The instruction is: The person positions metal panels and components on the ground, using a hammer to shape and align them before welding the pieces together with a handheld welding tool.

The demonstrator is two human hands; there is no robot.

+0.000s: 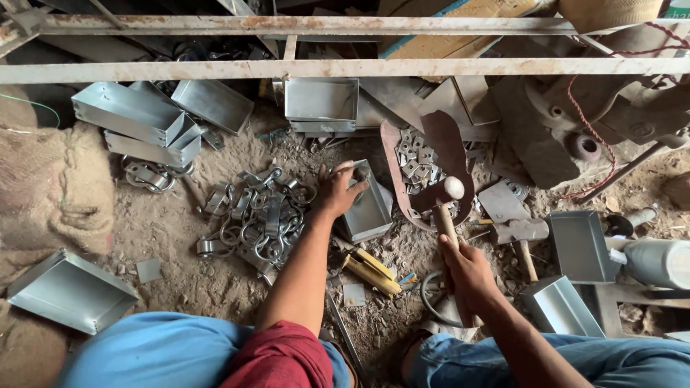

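Two long rusty angle-iron bars (323, 68) run across the top of the view, over a clutter of scrap and sheet metal. A burlap sack (50, 187) bulges at the left edge. On the sandy ground lie folded sheet-metal boxes: three stacked at upper left (136, 115), one at top centre (320, 100), one at lower left (68, 291), and two at the right (578, 248), beside a second hammer (523, 233) and a pale cylinder (658, 262). A rusty curved tray (417, 162) holds a heap of small stamped brackets, too many to count.

A tangle of grey metal clamps (255, 219) sits just left of the left hand (336, 192), crowding that side. The left hand grips the near wall of a small open metal box (366, 208), fingers curled over its edge, thumb outside. The box rests on the ground in the middle, touching the tray's lower rim.

The right hand (467, 269) is closed tight around the wooden handle of a hammer (447, 208), whose rounded head hangs just right of the box, over the tray. A yellow-handled tool (372, 271) lies between the forearms.
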